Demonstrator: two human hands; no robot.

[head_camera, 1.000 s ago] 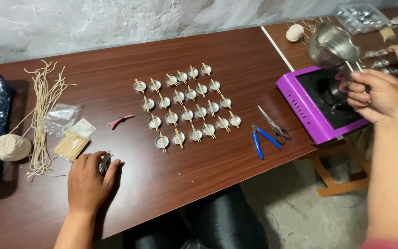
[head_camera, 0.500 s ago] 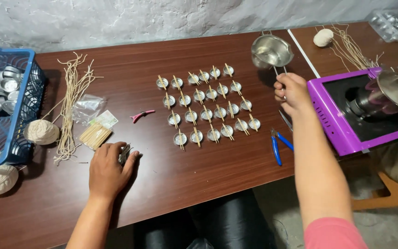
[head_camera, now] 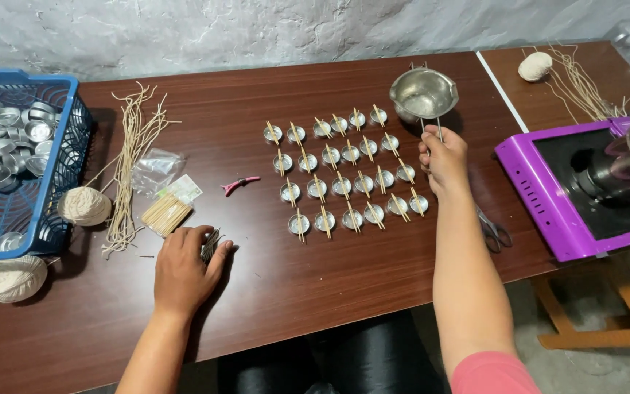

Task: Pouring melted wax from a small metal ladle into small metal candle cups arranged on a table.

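Observation:
My right hand (head_camera: 442, 159) grips the wire handle of a small steel pouring pot (head_camera: 423, 94), which hangs just above the back right corner of a grid of several small metal cups (head_camera: 342, 176). Each cup has a wick held by a pair of thin wooden sticks laid across it. My left hand (head_camera: 184, 267) rests palm down on the dark wooden table (head_camera: 293, 284), covering a small dark metal object (head_camera: 211, 245) near the front edge.
A blue basket (head_camera: 52, 190) of empty metal cups stands at the left, with string balls (head_camera: 84, 206) and cut wicks (head_camera: 131, 164) beside it. A bundle of sticks (head_camera: 165, 214), a pink clip (head_camera: 239, 184), scissors (head_camera: 493, 232) and a purple hotplate (head_camera: 548, 197) bearing a steel pot (head_camera: 625, 171) surround the grid.
My right hand carried the small steel pot from the hotplate leftward over to the grid of cups. The view swung left. My left hand stayed on the table.

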